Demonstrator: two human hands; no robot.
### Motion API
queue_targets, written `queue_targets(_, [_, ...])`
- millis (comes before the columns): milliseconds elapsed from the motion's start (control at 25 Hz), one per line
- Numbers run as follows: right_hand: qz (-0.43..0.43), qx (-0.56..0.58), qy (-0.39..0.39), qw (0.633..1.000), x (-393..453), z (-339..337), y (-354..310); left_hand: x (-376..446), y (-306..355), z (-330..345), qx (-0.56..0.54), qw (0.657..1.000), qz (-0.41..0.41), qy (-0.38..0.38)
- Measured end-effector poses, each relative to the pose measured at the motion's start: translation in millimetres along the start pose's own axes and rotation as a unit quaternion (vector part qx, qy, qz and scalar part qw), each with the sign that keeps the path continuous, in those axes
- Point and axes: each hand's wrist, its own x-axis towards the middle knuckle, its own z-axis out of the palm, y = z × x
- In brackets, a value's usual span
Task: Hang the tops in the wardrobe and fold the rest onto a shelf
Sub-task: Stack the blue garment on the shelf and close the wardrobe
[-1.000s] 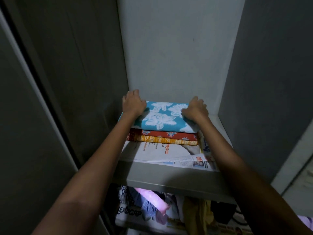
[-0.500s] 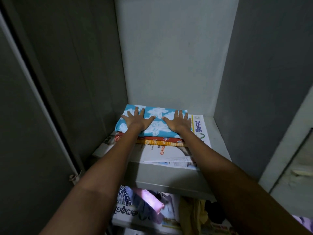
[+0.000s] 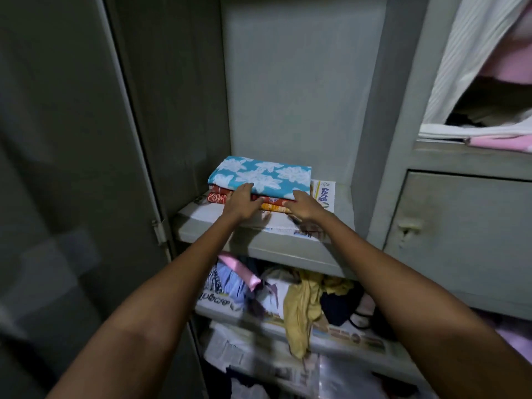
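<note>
Both hands at a folded stack on the wardrobe shelf (image 3: 288,249)

Left hand (image 3: 240,201) and right hand (image 3: 306,207), fingers relaxed, touch the stack's front edge: blue white-flowered cloth (image 3: 262,175) neatly atop red cloth (image 3: 217,195).

— What sits on the shelf (image 3: 342,203)?
— A neat stack of three folded cloths. On top, a blue cloth (image 3: 262,175) printed with white flowers, lying flat and squared.
— And under it?
— A red patterned cloth (image 3: 218,194), then an orange-yellow one (image 3: 273,208) at the bottom, only their front edges showing. The stack rests toward the shelf's left, near the back wall.
</note>
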Motion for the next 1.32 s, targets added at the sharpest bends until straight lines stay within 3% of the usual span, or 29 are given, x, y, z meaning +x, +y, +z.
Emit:
queue_targets(400, [-0.052, 0.004, 0.006, 0.999, -187.2, 8.9, -50.4, -187.7, 62.4, -48.1, -0.023, 0.994, 0.047, 0.098])
queue_targets(640, [-0.113, 0.073, -0.016, 0.991, -302.0, 61.6, -106.6, -330.4, 66.0, -95.0, -0.014, 0.982, 0.043, 0.181])
queue_targets(840, [-0.224, 0.073, -0.129, 0.963, -403.2, 136.3, -200.5, -453.5, 35.5, -149.9, 0.052, 0.958, 0.029, 0.282])
queue_targets(1000, [-0.279, 0.01, -0.184, 0.942, -422.2, 158.6, -297.5, -505.8, 4.9, -200.6, 0.092, 0.931, 0.002, 0.353])
queue_targets(1120, [-0.295, -0.093, -0.197, 0.93, -414.0, 172.6, -329.5, -526.2, -14.3, -230.0, 0.119, 0.914, -0.041, 0.386])
queue_targets(1200, [-0.303, -0.14, -0.208, 0.919, -408.2, 177.2, -335.3, -525.8, -25.5, -242.2, 0.113, 0.916, -0.101, 0.371])
queue_targets(1320, [-0.316, -0.122, -0.18, 0.923, -407.3, 175.4, -338.6, -514.3, -42.1, -249.6, 0.035, 0.933, -0.155, 0.324])
